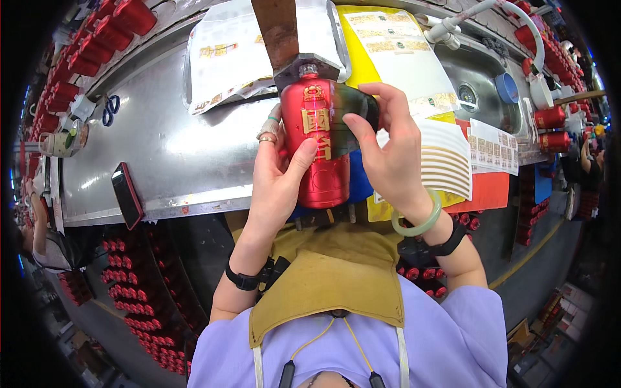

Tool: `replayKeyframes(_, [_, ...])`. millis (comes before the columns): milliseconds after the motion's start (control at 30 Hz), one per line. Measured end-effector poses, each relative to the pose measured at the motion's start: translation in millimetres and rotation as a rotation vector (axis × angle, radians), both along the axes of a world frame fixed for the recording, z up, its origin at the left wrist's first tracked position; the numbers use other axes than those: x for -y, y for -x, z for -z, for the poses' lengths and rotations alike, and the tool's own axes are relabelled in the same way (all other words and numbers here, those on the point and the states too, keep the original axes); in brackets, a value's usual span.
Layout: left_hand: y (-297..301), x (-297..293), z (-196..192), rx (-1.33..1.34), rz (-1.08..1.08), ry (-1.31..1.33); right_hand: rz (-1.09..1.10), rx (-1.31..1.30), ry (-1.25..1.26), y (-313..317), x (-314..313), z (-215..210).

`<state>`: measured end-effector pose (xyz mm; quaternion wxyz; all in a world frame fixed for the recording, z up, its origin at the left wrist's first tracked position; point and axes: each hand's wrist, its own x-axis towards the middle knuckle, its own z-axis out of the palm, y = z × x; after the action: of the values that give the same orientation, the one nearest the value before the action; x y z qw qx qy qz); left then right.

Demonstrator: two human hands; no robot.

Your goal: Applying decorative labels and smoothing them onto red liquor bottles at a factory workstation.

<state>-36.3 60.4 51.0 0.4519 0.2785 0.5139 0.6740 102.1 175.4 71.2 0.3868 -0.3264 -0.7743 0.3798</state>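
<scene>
A red bottle (317, 152) with gold markings stands upright at the front edge of the steel table (174, 155), its neck under a rusty metal fixture (284, 39). My left hand (275, 178), with rings on its fingers, grips the bottle's left side, thumb across the front. My right hand (388, 152) holds the right side, its fingers over a dark curved piece (352, 116) on the bottle's shoulder. A green bangle (420, 223) circles my right wrist.
Sheets of gold labels (446, 158) lie to the right, more label sheets (226, 55) at the back. A phone (126, 194) lies at the table's left front edge. Red bottles (97, 39) line the back left; crates of them (142, 304) sit below. A sink (482, 84) is at right.
</scene>
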Motion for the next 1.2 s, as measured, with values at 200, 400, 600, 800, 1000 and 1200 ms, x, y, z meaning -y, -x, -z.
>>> replayKeyframes(200, [1,-1,0,-0.035,-0.001,-0.002,0.084,-0.008,-0.221,-7,5,10])
replayKeyframes(400, [1,6,7,-0.229,-0.085,-0.026,0.121,0.089,-0.122,-21,0,30])
replayKeyframes(600, [55,2,-2,-1.492,0.130,-0.147,0.184,-0.107,-0.003,-23,-7,19])
replayKeyframes(800, [89,-43,-9,-1.537,0.245,-0.186,0.171,-0.189,0.036,-22,-2,13])
replayKeyframes(1000, [100,-35,2,-1.397,0.303,-0.401,0.163,-0.127,0.101,-40,-6,13])
replayKeyframes(1200, [109,-35,8,-1.278,0.363,-0.464,0.149,-0.121,0.079,-34,-8,14])
